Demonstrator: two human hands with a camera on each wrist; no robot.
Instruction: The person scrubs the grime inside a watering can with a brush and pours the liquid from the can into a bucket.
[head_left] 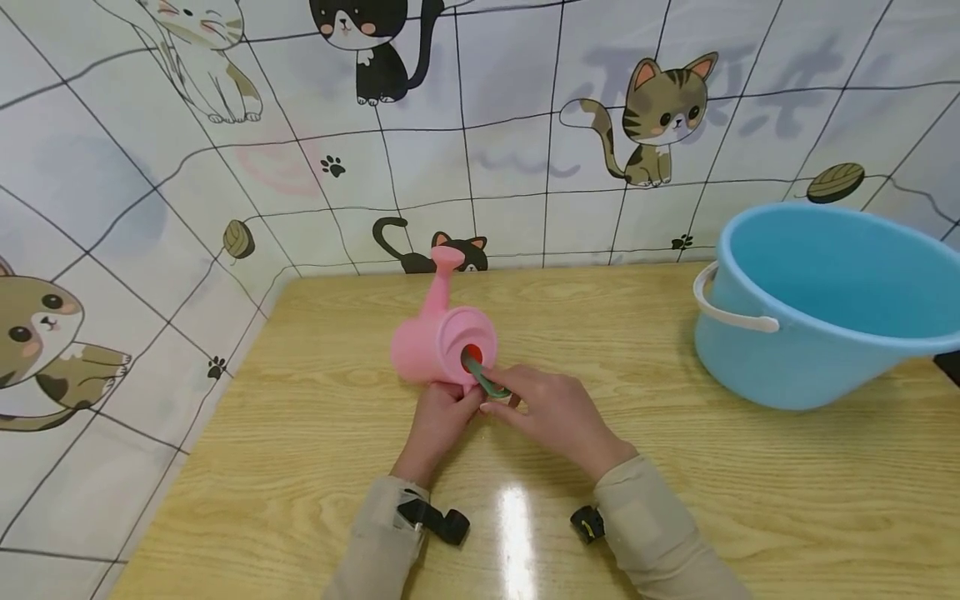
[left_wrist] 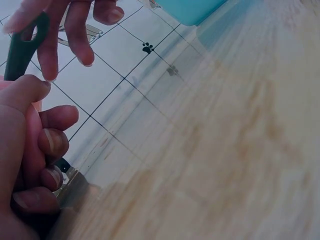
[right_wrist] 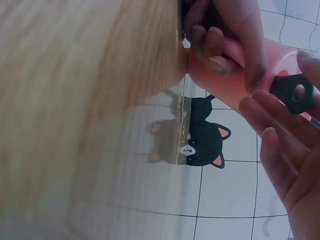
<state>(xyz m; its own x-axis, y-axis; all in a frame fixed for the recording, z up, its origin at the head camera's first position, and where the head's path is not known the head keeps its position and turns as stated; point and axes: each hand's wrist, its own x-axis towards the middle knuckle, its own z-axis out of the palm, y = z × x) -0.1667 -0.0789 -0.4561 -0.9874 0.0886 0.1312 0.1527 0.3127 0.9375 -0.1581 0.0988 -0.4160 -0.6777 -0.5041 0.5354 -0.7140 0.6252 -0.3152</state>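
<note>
A pink watering can lies tipped on the wooden table, its spout toward the wall and its round opening facing right. My left hand grips the can's handle, fingers curled round it in the left wrist view. Between thumb and fingers, my right hand pinches a green handle with a hole near its end. The far part of this green-handled tool goes into the can's opening and is hidden, so I cannot tell its kind. Something red shows inside the opening.
A large light-blue bucket with a white carrying handle stands at the right of the table. Behind and to the left hangs a white cloth with a grid and cartoon cats. Wooden tabletop extends around both hands.
</note>
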